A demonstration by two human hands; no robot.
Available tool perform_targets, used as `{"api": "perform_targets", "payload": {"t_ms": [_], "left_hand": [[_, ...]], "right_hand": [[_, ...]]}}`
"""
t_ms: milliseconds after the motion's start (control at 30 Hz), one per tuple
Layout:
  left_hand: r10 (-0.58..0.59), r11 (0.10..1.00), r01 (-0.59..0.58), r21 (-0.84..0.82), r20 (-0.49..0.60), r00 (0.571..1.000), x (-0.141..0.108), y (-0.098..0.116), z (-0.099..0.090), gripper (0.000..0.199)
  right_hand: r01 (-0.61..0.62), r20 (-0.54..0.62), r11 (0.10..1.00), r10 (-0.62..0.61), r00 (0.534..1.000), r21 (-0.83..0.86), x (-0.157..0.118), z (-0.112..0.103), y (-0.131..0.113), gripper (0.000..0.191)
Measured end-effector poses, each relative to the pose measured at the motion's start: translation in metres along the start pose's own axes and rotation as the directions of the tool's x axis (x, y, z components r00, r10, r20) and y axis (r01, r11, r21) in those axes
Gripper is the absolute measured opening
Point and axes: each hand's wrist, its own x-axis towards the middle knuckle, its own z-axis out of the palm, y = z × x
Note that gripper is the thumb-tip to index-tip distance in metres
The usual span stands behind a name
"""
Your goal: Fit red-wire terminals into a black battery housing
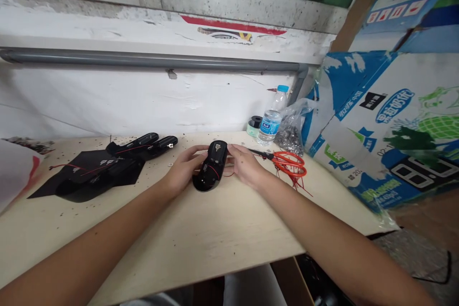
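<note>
A glossy black plastic housing [211, 168], long and rounded, is held between my two hands just above the table. Small metal contacts and a thin red wire show on its upward side. My left hand [184, 167] grips its left edge, with the fingertips partly hidden behind it. On the other side, my right hand [245, 162] closes on the upper right edge. Just right of that hand lie scissors [289, 164] with orange handles, on top of a bunch of red wires [297, 185].
Similar black housings [91, 179] with red wires lie at the left on a black sheet [46, 184]. At the back right stand a water bottle [270, 122], a tape roll [254, 126] and a bag of small metal parts [289, 136]. Large cartons [387, 119] border the right side.
</note>
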Motion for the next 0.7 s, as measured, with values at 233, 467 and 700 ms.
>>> {"api": "perform_targets", "payload": {"t_ms": [233, 467, 700], "left_hand": [[-0.013, 0.997, 0.024, -0.078, 0.14, 0.99, 0.003, -0.005, -0.004, 0.043], [-0.002, 0.995, 0.02, -0.093, 0.185, 0.983, 0.002, -0.004, -0.002, 0.03], [-0.098, 0.896, 0.082, -0.436, -0.014, 0.995, 0.009, 0.0, -0.011, 0.006]], "right_hand": [[-0.017, -0.039, 1.0, 0.016, 0.999, -0.009, -0.001, 0.001, 0.0, 0.024], [0.093, -0.014, 0.968, -0.099, 0.995, -0.234, 0.004, -0.008, 0.004, 0.033], [0.418, 0.254, 0.467, -0.374, 0.892, -0.779, 0.004, -0.033, -0.018, 0.01]]}}
